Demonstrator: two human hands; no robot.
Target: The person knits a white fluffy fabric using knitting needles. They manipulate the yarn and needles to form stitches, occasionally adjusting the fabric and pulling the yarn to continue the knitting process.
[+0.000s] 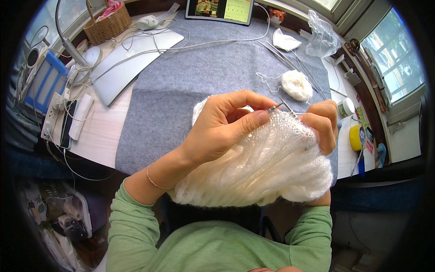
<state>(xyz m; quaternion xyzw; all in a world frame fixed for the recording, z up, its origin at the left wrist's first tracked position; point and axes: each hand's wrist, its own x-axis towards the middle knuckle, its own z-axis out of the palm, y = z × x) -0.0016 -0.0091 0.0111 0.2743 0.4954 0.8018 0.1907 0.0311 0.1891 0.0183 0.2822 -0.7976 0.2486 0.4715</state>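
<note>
A fluffy white knitted piece (251, 170) with an openwork pattern hangs from both hands over the table's front edge. My left hand (224, 127) pinches its upper edge and a metal knitting needle (278, 105) between thumb and forefinger. On the other side, my right hand (321, 124) is closed around the knitting and a second needle (287, 106); the two needle tips cross between the hands. Stitches sit along the needles. Just beyond lies a ball of white yarn (297, 85), with a loose strand curling to its left. The right palm is hidden by the knitting.
A grey felt mat (163, 102) covers the middle of the table. Further needles (289, 63) lie behind the yarn. At left are a laptop (125, 68), cables and a power strip (52, 115); a tablet (219, 12) stands at the back. Yellow tape (355, 137) and a white jar (346, 107) are at right.
</note>
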